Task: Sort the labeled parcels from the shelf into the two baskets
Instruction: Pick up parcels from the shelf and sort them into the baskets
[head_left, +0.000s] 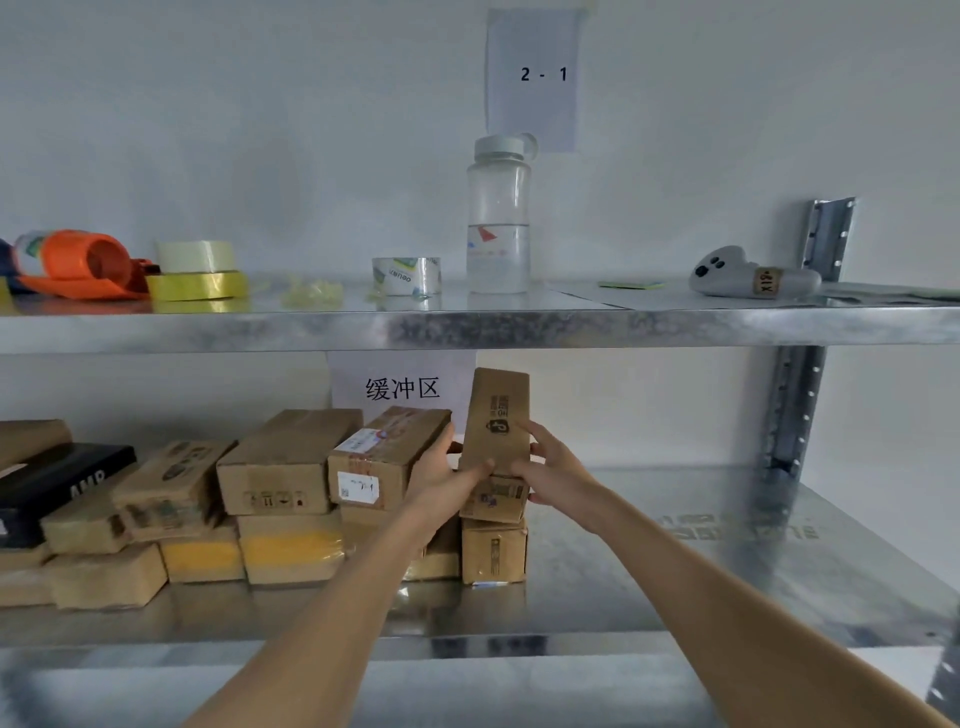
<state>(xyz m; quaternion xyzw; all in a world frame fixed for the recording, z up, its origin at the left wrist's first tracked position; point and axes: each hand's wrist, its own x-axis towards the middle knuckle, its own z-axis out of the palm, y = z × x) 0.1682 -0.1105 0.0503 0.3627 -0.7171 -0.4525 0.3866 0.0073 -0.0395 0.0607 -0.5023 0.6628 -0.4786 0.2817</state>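
Observation:
A small brown cardboard parcel stands tilted up on end atop a short stack of boxes on the lower metal shelf. My left hand grips its left side and lower front, thumb across the face. My right hand holds its right edge with curled fingers. Several more brown parcels lie stacked to the left, one with a white label facing me. No basket is in view.
The upper shelf carries a water bottle, tape rolls, an orange tape dispenser and a grey controller. A steel upright stands at right. A black box sits far left.

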